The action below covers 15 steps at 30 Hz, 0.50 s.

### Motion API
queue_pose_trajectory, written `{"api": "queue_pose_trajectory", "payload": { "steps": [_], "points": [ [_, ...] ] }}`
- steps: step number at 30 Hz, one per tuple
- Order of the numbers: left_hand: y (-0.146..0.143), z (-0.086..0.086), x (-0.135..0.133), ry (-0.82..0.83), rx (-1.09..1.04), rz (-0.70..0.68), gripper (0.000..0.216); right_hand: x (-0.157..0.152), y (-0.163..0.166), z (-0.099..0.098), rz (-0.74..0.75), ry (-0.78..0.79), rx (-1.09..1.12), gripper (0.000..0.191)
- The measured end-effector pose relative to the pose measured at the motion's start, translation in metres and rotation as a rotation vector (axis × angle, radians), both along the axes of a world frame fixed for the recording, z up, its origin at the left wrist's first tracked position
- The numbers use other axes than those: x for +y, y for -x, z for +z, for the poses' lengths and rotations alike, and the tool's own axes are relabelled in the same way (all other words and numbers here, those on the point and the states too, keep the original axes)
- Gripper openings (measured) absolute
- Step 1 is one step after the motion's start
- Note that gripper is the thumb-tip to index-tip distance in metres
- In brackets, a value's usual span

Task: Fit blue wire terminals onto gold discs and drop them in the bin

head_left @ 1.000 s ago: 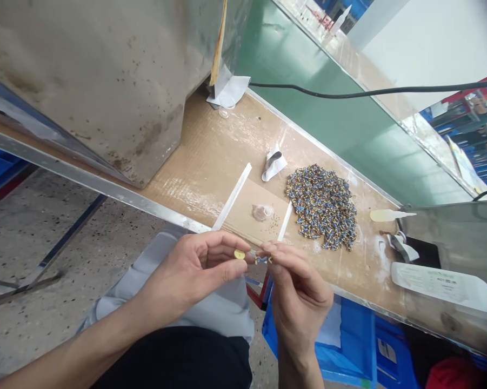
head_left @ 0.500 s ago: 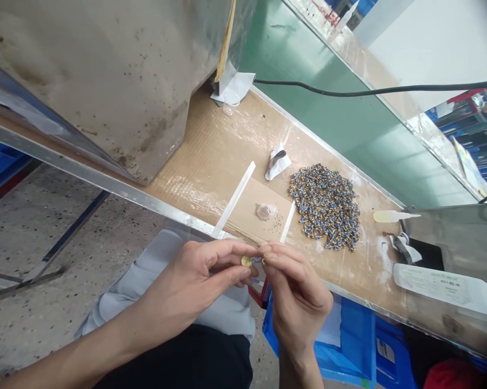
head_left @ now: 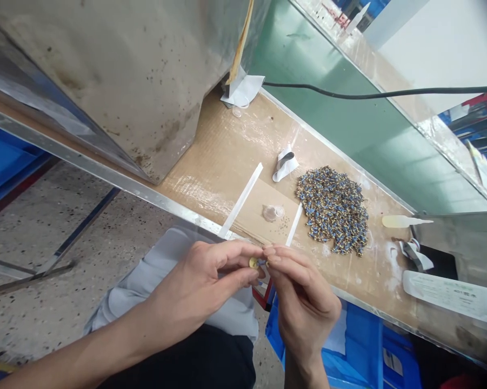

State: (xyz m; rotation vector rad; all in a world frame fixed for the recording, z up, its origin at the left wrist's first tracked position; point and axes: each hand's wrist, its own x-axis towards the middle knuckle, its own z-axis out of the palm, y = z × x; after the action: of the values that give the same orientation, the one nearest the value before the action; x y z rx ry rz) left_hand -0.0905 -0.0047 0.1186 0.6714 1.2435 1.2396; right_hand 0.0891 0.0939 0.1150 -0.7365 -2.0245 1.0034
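My left hand (head_left: 202, 283) pinches a small yellow disc (head_left: 253, 262) between thumb and fingers, just below the bench's front edge. My right hand (head_left: 302, 302) meets it fingertip to fingertip, pinching a tiny blue-and-brass part (head_left: 262, 263) that touches the disc. A heap of several like blue-and-brass parts (head_left: 333, 209) lies on the cardboard-covered bench (head_left: 227, 156), beyond and to the right of my hands. A small clear cap (head_left: 273, 212) rests on a cardboard patch between two white strips (head_left: 240, 200).
A stained metal housing (head_left: 125, 70) stands on the bench at left. A black cable (head_left: 368, 94) crosses over a green panel. A crumpled white scrap (head_left: 284, 163), a cream spatula (head_left: 405, 221), a white bottle (head_left: 449, 296) and a metal box lie right. Blue bins (head_left: 360, 356) sit below.
My fingertips have closed together, bringing the yellow disc up against the blue part. The disc, facing me a second ago, is now mostly hidden. The view shifted slightly.
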Motion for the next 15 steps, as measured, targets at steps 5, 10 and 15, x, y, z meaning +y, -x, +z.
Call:
{"api": "queue_pose_trajectory", "payload": {
  "steps": [5,10,15],
  "points": [
    [0.0010,0.0025,-0.0002,0.009,0.020,-0.014,0.035,0.0008,0.0000,0.0004,0.017,-0.032,-0.004,0.030],
    [0.0010,0.0049,-0.0014,-0.009,0.065,-0.018,0.035,0.0027,-0.0023,0.0015,0.046,-0.090,-0.021,0.035],
    [0.0000,0.0063,-0.0023,-0.050,0.178,-0.053,0.035,0.0040,-0.0050,0.0040,0.091,-0.158,-0.044,0.039]
  ]
}}
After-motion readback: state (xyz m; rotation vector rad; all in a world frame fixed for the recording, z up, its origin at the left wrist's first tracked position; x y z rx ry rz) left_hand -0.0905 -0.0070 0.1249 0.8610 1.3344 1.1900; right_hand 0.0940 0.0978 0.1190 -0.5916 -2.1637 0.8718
